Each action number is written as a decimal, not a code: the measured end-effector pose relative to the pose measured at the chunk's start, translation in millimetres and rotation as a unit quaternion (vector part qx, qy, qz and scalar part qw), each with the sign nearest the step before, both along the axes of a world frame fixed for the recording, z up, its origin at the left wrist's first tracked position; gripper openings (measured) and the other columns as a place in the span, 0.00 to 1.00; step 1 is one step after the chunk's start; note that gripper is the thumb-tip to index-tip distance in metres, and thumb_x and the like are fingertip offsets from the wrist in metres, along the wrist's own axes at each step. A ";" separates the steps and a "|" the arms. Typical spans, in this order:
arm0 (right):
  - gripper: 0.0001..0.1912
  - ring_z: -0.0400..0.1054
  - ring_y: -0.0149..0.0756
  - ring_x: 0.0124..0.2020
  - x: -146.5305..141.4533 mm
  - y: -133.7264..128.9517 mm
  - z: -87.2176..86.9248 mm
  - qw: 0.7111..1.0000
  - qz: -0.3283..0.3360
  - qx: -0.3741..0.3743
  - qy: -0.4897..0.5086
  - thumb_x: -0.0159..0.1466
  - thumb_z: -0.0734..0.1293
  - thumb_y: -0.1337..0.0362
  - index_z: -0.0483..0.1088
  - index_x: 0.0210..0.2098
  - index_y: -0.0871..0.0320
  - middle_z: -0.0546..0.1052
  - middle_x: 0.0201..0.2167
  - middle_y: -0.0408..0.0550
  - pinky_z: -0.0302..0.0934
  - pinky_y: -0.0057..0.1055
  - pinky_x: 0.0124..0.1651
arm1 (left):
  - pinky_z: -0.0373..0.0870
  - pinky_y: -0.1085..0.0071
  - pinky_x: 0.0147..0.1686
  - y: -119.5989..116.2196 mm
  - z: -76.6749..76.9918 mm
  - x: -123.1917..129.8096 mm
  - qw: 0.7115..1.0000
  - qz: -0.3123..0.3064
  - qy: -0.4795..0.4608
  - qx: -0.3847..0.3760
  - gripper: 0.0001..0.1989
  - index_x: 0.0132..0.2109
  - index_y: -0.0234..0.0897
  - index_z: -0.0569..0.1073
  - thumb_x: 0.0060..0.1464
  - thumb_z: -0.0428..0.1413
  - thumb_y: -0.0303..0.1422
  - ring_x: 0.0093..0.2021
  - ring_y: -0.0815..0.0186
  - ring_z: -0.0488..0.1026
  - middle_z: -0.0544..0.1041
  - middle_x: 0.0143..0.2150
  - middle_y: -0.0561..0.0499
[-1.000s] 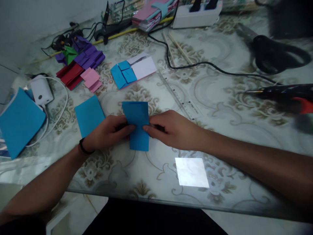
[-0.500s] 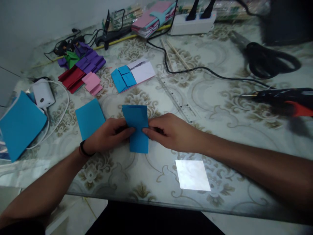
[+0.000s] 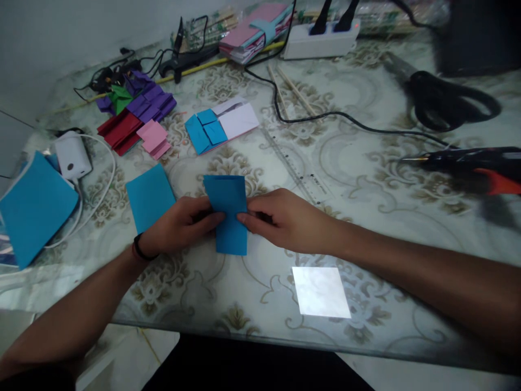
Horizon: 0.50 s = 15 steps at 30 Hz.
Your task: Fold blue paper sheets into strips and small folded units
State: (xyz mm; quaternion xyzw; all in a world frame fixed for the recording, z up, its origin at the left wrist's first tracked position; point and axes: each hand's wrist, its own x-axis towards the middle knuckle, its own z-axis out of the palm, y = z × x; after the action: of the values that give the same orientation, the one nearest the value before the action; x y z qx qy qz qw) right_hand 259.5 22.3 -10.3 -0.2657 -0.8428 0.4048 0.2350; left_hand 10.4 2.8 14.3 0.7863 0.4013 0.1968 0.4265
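A folded blue paper point(image 3: 231, 236) is held up over the patterned table, its two layers showing at the top edge. My left hand point(image 3: 188, 222) pinches its left side, thumb on the front and fingers behind. On the right side, my right hand point(image 3: 277, 218) grips the same paper between thumb and fingers. Another blue sheet point(image 3: 150, 196) lies flat, partly behind my left hand. A white square point(image 3: 321, 292) lies below my right forearm. Beyond the held paper is a folded blue and white piece point(image 3: 222, 125).
Purple point(image 3: 150, 102), red point(image 3: 121, 130) and pink folded papers point(image 3: 154, 138) sit at the back left. A ruler point(image 3: 293, 168) lies behind my right hand. Scissors point(image 3: 448, 98), a black and orange tool point(image 3: 468, 162) and a cable point(image 3: 345, 115) are to the right. The power strip point(image 3: 321, 43) stands behind.
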 end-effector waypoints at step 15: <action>0.20 0.55 0.24 0.21 0.1 -0.8 0.1 1.000 -0.003 0.002 0.012 0.73 0.62 0.61 0.60 0.25 0.58 0.62 0.18 0.37 0.46 0.26 0.29 | 0.63 0.76 0.22 -1.5 -1.2 -1.5 0.999 0.012 0.000 -0.031 0.17 0.35 0.34 0.74 0.70 0.55 0.41 0.24 0.71 0.68 0.75 0.25 0.54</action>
State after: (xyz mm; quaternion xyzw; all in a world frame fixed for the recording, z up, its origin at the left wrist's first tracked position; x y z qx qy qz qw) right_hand 259.6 21.5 -10.2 -0.2633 -0.8400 0.4051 0.2469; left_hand 8.9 1.2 13.1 0.7678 0.4165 0.1895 0.4486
